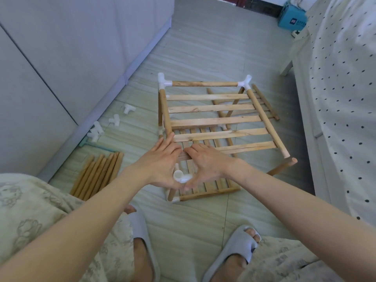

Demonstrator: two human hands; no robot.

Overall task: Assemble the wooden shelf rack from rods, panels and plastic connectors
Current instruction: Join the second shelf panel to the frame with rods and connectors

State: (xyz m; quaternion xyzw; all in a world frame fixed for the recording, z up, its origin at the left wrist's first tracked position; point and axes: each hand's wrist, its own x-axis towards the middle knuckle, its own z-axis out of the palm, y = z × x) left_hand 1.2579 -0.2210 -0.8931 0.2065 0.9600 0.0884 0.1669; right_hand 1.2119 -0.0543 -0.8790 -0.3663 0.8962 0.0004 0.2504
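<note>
At centre frame the half-built rack [213, 123] stands on the floor, its upper slatted panel [219, 121] carried by two white corner connectors at the far end. Both hands meet at the near left corner: the left hand [162, 161] lies with fingers straight along the side rod, the right hand [205, 161] curls over the front slat, probably steadying it for the white connector [181, 177] between the thumbs. Spare rods [97, 176] and loose connectors [114, 121] wait at left. The blue box [292, 17] at upper right bears unreadable print.
</note>
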